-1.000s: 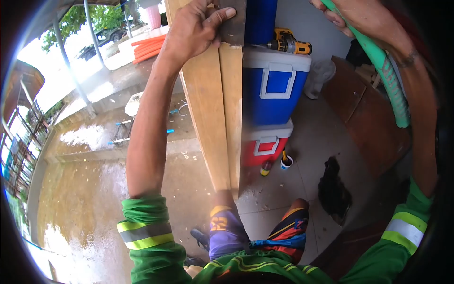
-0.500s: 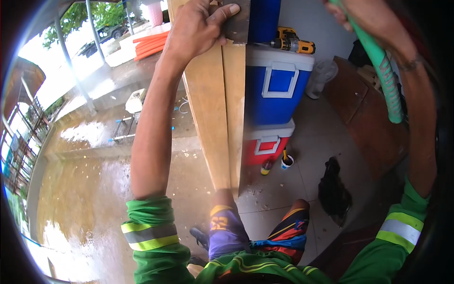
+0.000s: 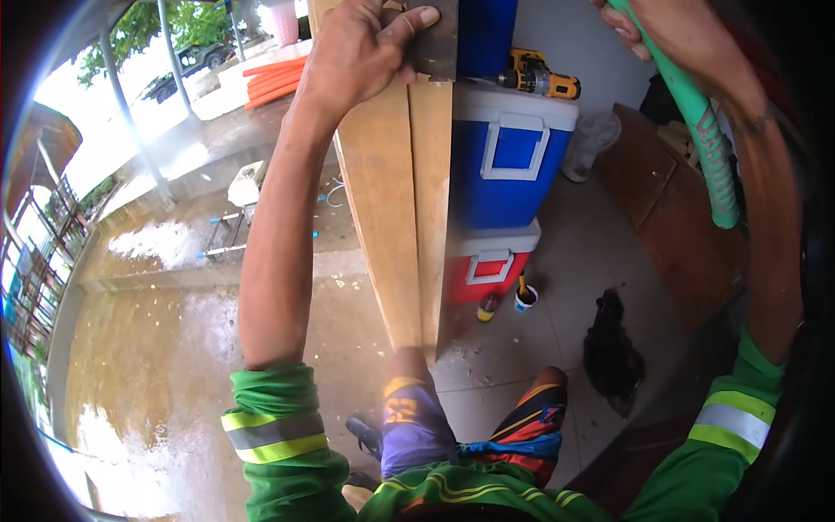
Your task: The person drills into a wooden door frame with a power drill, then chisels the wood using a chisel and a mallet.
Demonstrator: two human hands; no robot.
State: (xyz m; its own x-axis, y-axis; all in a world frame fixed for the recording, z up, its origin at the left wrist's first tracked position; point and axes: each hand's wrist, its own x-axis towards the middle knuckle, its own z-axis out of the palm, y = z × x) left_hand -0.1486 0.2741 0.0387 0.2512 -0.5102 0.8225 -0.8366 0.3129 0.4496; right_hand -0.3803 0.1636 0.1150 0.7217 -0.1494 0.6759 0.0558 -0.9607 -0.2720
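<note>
My left hand (image 3: pixel 361 52) is closed at the top of the view, its thumb laid across a dark flat plate (image 3: pixel 435 48). That plate lies against the edge of a tall wooden door or frame (image 3: pixel 387 183), whose boards run down to near my knee. Part of the plate is cut off by the top of the picture. At the upper right, my right hand (image 3: pixel 665 35) grips a green-handled tool (image 3: pixel 691 96) with a ridged grip. The handle's butt end points down beside my forearm; the tool's head is out of view.
Right of the wood, a blue cooler (image 3: pixel 500 143) stands on a red cooler (image 3: pixel 491 274), with a yellow drill (image 3: pixel 539 83) on top. A small cup (image 3: pixel 525 297), a bottle (image 3: pixel 488 307) and a black bag-like heap (image 3: pixel 611 348) sit on the tiles. Orange pipes (image 3: pixel 274 83) lie outside.
Both hands keep their holds in nearly the same places. The whole view has shifted very slightly.
</note>
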